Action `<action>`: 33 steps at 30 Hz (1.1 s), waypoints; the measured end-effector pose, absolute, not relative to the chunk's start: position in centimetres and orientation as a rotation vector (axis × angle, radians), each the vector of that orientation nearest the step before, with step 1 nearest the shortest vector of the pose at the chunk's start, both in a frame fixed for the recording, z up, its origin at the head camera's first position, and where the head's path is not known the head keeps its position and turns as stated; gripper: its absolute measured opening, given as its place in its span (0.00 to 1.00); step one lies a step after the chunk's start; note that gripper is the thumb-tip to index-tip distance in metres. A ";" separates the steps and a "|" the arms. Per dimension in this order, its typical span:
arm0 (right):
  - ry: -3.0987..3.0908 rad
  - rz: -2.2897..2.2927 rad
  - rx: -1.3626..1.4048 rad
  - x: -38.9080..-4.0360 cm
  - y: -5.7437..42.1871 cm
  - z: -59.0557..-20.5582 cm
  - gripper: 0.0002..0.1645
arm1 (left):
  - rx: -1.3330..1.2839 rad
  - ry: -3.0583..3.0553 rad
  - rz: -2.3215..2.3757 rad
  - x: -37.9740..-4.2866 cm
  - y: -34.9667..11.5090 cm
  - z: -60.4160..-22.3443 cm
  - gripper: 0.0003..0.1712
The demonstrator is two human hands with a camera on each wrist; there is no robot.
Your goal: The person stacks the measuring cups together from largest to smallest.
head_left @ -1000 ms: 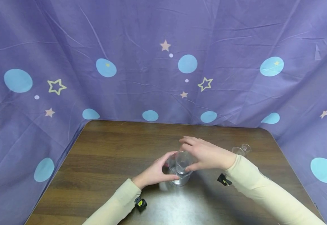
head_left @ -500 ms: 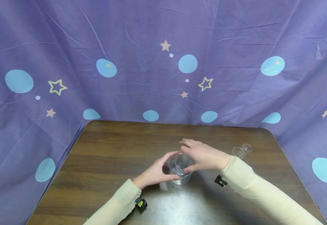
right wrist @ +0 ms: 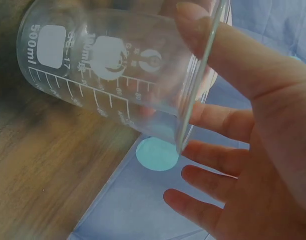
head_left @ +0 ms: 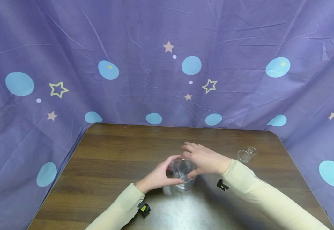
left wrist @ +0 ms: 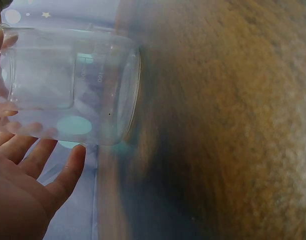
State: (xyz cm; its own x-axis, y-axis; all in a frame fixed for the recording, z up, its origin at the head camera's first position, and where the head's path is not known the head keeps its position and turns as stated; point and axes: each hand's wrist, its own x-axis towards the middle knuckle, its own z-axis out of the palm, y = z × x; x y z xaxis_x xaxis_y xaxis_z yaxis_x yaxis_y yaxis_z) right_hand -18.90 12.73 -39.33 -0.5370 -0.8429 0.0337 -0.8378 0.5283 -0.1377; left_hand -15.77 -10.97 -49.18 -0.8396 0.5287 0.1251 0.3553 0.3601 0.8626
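A clear glass 500 ml beaker (head_left: pixel 185 186) stands on the table, its scale and white print showing in the right wrist view. My left hand (head_left: pixel 159 176) grips it near the rim, thumb on the near side and fingers round the far side. Within it sits a smaller 100 ml beaker (left wrist: pixel 43 77), visible through the outer wall and up near the top. My right hand (head_left: pixel 207 159) reaches over the large beaker's mouth and pinches the small beaker at its rim, the thumb (right wrist: pixel 192 30) dipping inside the large rim.
Two smaller glass beakers (head_left: pixel 243 156) stand close together on the right of the brown wooden table (head_left: pixel 121 150). A purple curtain (head_left: pixel 144 80) with stars and dots hangs behind the table and along its sides.
My right hand has lowered and shifted slightly left, taking the small beaker deeper into the large one. The left hand has stayed in place.
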 end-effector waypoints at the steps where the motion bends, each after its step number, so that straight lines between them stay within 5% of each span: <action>1: 2.720 -0.192 -1.502 -18.9 12.6 -39.4 0.40 | 0.785 2.445 1.483 -15.7 -11.0 -49.2 0.51; 33: 2.746 0.273 -1.465 -18.5 9.8 -40.3 0.46 | 0.775 2.341 1.608 -15.9 -10.8 -49.6 0.46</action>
